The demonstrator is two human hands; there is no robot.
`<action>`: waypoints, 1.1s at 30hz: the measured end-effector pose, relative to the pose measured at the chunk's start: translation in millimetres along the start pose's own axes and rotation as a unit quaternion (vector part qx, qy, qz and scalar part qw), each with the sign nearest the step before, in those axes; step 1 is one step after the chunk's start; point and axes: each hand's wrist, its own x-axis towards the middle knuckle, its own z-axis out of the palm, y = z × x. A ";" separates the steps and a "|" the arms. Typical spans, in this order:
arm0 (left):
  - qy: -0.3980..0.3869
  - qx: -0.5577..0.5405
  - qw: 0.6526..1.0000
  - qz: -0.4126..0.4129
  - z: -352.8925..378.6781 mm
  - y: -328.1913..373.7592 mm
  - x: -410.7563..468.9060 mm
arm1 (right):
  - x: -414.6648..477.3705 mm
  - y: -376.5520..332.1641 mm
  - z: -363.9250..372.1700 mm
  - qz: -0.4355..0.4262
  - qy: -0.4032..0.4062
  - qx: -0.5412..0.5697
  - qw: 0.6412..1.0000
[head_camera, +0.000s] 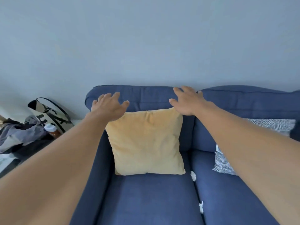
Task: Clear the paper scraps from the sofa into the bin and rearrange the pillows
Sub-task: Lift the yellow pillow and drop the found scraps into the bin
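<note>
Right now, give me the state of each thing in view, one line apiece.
yellow pillow: upright against the sofa back, not held
striped pillow: on the right seat, partly hidden by the right arm
upper paper scrap: lying at the seam between the seat cushions
lower paper scrap: lying at the same seam
left hand: open, holding nothing
right hand: open, holding nothing
tote bag: tilted
bottle: capped

no legible text; only bold black marks, unreadable, on the tilted cream bag [49, 114]
</note>
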 end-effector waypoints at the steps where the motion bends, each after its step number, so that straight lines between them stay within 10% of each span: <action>1: -0.011 -0.004 1.000 -0.001 9.2 1.2 6.4 | 6.4 6.1 8.0 0.004 -0.013 0.008 1.000; 12: -0.179 -0.021 0.979 -0.093 165.6 -94.5 57.4 | 40.4 31.5 167.8 0.120 -0.110 0.106 0.981; 18: -0.270 -0.212 0.915 -0.213 247.7 -114.5 78.3 | 69.9 29.0 243.4 0.249 -0.189 0.238 0.920; 33: -0.070 -0.509 0.838 -0.186 399.0 -120.4 127.2 | 121.7 28.4 392.3 0.272 -0.022 0.471 0.839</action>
